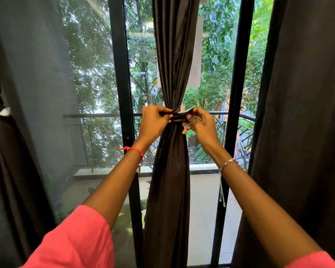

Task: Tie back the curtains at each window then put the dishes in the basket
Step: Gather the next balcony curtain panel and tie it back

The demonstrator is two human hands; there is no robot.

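Pink sleeve (71, 240): nearest you, well below your left hand, on the same arm.

Far-left curtain (17, 171): dark, well out to the left of your left hand. It looks cinched by a white patch (5, 111), but you cannot tell whether it is tied.

Red thread band (132, 149): on the wrist just below your left hand.

Left hand (155, 120): fingers curled, pinching the left end of the tieback.

Middle curtain (170, 171): dark and gathered into a narrow column. It runs between your two hands and is waisted at their level.

Tieback (179, 115): a dark strip round that waist, held at both ends and seemingly not yet fastened.

Right hand (199, 124): thumb and forefinger pinching the tieback's right end, with the lower fingers loose.

Silver bracelet (226, 163): on the wrist below your right hand.

Right curtain (308, 132): well right of your right hand, hanging loose with no tie visible.

Progress, as judged: you are partway through the curtains, closing the tie on the middle one, and the right one likely remains. No dishes or basket are in view, so that stage appears unstarted.
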